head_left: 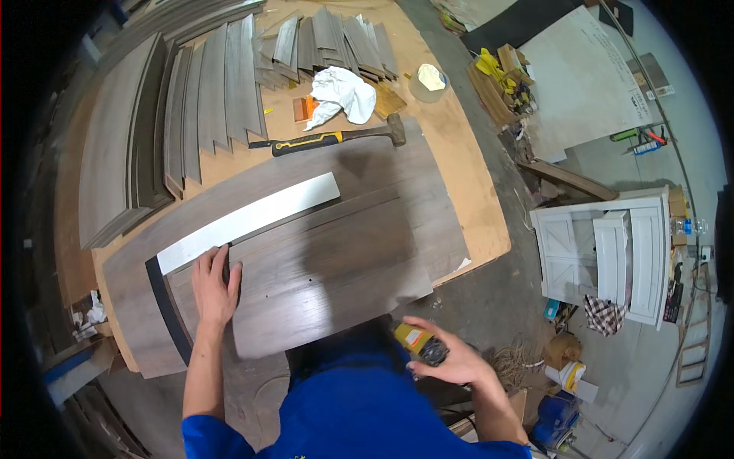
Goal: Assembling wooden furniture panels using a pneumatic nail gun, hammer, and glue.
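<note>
My left hand (215,284) lies flat, fingers spread, on a grey wood-grain panel (329,260) near its left end, just below a long white strip (248,220) that runs diagonally across the boards. A dark curved edge band (164,310) borders the panel to the left of that hand. My right hand (442,354) is held off the bench's near edge, close to my body, gripping a small yellow and black tool (419,341). A larger grey board (382,164) lies under the panel.
A hammer with a black and yellow handle (329,138) lies beyond the boards. Behind it are a white rag (342,93), an orange item (305,107) and stacks of grey planks (191,107). A white cabinet (612,252) stands on the floor at right.
</note>
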The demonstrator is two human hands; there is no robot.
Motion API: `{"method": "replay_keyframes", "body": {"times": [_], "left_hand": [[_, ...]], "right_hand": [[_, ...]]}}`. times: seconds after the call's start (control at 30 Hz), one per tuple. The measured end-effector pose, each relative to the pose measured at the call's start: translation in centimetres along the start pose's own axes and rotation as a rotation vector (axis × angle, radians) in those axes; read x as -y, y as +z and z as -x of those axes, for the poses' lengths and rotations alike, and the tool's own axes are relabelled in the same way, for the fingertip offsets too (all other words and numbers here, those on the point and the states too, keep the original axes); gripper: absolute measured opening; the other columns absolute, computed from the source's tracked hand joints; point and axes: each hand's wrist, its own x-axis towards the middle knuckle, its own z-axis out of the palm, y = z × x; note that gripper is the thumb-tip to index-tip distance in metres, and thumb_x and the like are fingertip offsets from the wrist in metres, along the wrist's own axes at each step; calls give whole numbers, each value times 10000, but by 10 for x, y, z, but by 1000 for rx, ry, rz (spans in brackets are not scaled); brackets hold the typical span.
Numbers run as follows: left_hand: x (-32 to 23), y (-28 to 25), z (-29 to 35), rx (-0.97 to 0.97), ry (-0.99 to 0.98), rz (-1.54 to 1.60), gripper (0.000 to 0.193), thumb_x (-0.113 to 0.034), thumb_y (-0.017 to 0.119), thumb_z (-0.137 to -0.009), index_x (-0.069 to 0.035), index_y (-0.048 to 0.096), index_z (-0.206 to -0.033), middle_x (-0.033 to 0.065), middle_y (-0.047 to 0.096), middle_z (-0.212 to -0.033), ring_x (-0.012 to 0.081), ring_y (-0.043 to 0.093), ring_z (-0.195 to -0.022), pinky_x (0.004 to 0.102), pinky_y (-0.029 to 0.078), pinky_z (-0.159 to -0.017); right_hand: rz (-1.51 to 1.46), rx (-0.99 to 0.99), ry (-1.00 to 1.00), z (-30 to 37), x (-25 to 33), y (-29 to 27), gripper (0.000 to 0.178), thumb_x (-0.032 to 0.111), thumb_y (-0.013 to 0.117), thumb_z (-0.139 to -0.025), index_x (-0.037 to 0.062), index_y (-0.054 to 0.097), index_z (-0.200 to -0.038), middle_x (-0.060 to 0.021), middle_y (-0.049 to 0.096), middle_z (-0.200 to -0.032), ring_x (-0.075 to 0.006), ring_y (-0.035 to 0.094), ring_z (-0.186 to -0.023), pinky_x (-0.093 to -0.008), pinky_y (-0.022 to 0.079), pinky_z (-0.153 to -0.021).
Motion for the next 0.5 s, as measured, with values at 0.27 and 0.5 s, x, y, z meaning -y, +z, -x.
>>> {"method": "replay_keyframes", "body": {"times": [0.27,0.5], "left_hand": [[13,2,-23,-100,134,52,283,-267,712,-852,-67,618,-1028,104,580,-980,306,542,-960,424,400,-846],[28,17,-20,-88,120,40,245,-331,684,-859,-104,632,-937,71,576,-933,280,547,-940,409,393,-829]], "right_hand": [[-50,-135,11,-13,23,84,766,180,775,-800,137,404,-1470,-118,456,-1487,-253,450,-1358,-371,365,-1109],[-281,-235,70,-45,93,121,759,49,760,-774,99,430,-1457,-96,597,-1232,-171,582,-1097,-325,456,-983]]}}
